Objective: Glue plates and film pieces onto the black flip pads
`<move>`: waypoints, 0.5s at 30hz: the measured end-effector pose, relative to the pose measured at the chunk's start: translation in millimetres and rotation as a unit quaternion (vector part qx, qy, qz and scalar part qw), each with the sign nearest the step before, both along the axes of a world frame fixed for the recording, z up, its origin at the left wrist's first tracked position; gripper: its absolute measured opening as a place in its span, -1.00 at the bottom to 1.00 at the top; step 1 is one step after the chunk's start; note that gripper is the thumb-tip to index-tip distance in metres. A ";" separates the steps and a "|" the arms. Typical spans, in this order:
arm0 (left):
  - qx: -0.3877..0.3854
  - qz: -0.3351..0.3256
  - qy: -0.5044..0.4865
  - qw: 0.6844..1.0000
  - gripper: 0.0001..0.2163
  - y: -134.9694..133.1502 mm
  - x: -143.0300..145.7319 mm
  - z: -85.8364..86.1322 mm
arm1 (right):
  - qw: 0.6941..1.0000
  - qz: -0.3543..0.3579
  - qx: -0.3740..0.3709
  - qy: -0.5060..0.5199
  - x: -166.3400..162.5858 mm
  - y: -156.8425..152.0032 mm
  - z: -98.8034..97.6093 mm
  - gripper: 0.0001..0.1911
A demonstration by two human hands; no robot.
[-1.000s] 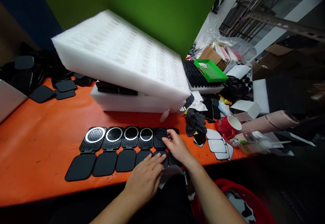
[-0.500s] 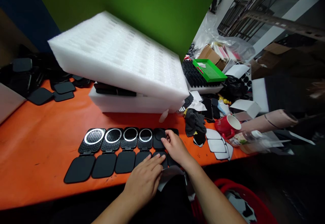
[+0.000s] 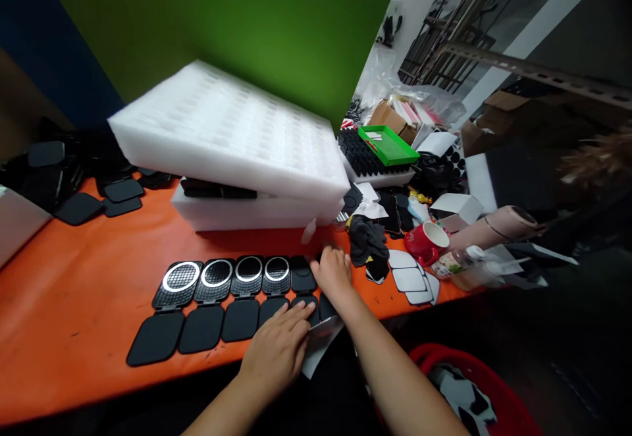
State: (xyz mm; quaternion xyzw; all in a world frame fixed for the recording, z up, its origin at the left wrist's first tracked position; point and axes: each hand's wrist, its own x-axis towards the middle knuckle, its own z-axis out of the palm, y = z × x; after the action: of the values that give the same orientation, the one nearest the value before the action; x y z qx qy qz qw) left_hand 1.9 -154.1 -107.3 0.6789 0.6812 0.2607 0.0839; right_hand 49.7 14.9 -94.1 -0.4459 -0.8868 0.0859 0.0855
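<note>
My left hand [image 3: 279, 347] lies with its fingers stretched over the near black flaps, fingertips on one flap [image 3: 309, 311]. At its thumb side a white sheet [image 3: 320, 345] sticks out past the table edge, apparently held by the thumb, which is hidden. My right hand [image 3: 334, 272] bends its fingers down over the last far plate in the row, mostly covered. Beside its thumb lies a plain black hinged plate [image 3: 303, 273] with a faint round mark. To the left, several black hinged plates [image 3: 217, 293] lie unfolded, each with a silver ring on a gridded half.
Two white foam blocks [image 3: 237, 139] are stacked behind the plates, black pieces between them. More black plates [image 3: 123, 191] lie at left. At right are a dark glove [image 3: 368, 238], white-faced pads [image 3: 407, 270], a red mug [image 3: 425, 244], a bottle [image 3: 457, 261] and a green tray [image 3: 390, 146].
My right hand has shifted from the plain plate to the end plate at its right, fingers now curled lower. The white sheet has swung flatter beside my left hand. The view has tilted slightly.
</note>
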 end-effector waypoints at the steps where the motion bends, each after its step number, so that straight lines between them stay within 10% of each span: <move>1: -0.002 -0.001 0.001 1.000 -0.80 -0.3 0.2 0.4 | 1.000 -0.007 -0.017 0.019 -0.4 4.5 2.8 -0.67; 6: -0.023 -0.004 -0.005 1.000 -0.78 1.0 -1.8 -1.9 | 0.989 0.030 -0.104 0.100 34.0 11.9 26.3 -0.70; 11: -0.021 0.038 -0.076 0.996 -0.75 3.1 -4.1 4.0 | 0.882 0.131 -0.397 0.217 97.7 -31.3 31.5 -0.71; 15: -0.101 0.054 -0.166 0.979 -0.78 -1.5 4.8 20.8 | 0.861 0.066 -0.417 0.285 129.4 -54.8 21.8 -0.79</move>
State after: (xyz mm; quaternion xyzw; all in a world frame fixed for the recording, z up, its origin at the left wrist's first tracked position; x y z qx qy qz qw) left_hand 6.7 -155.6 -86.6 0.5762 0.7165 0.3038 0.2497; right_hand 179.1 -39.8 -72.3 -0.3369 -0.7324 0.5761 0.1351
